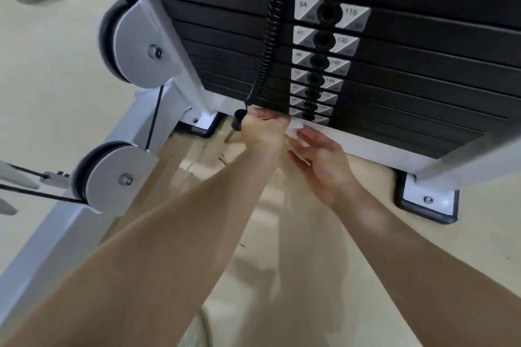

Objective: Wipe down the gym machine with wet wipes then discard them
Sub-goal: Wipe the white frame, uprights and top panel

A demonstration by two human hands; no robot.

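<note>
Wiping: wet wipe point(293, 129) is pressed at weight stack point(394, 87) base.
Left hand point(263, 129): fingers curled around wipe.
Right hand point(321, 160): fingers spread, beside wipe.

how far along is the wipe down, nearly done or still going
Still going. The left hand presses a white wipe against the bottom of the weight stack, with the right hand open beside it. Nothing shows which parts are already clean. The wipe is not yet discarded, and no bin is in view.

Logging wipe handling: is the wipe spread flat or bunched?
Bunched. The wipe shows as a crumpled wad in the left hand, pressed at the stack's base.
</note>
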